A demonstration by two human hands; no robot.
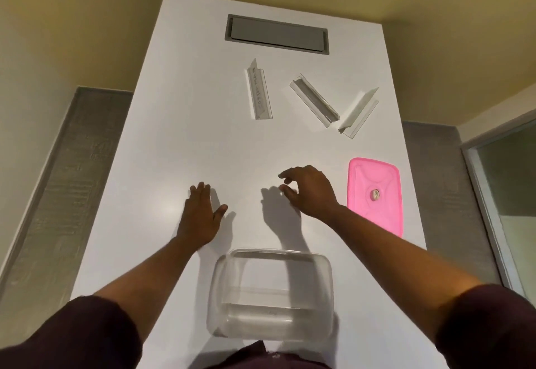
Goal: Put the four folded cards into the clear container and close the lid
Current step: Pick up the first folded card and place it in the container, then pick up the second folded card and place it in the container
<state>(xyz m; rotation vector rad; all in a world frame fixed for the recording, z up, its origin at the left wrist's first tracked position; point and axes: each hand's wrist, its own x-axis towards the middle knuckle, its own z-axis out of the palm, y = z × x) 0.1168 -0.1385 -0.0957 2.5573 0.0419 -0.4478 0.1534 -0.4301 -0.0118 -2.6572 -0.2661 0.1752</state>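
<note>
Three folded white cards lie on the far half of the white table: one with faint lettering, one slanted to its right, and one leaning the other way that nearly touches it. The clear container stands open at the near edge with nothing visible inside. Its pink lid lies flat at the right. My left hand rests flat on the table, fingers apart. My right hand hovers above the table with fingers curled apart and holds nothing. Both hands are well short of the cards.
A grey recessed hatch is set into the table at the far end. Grey floor runs along both sides of the table. A glass panel stands at the right.
</note>
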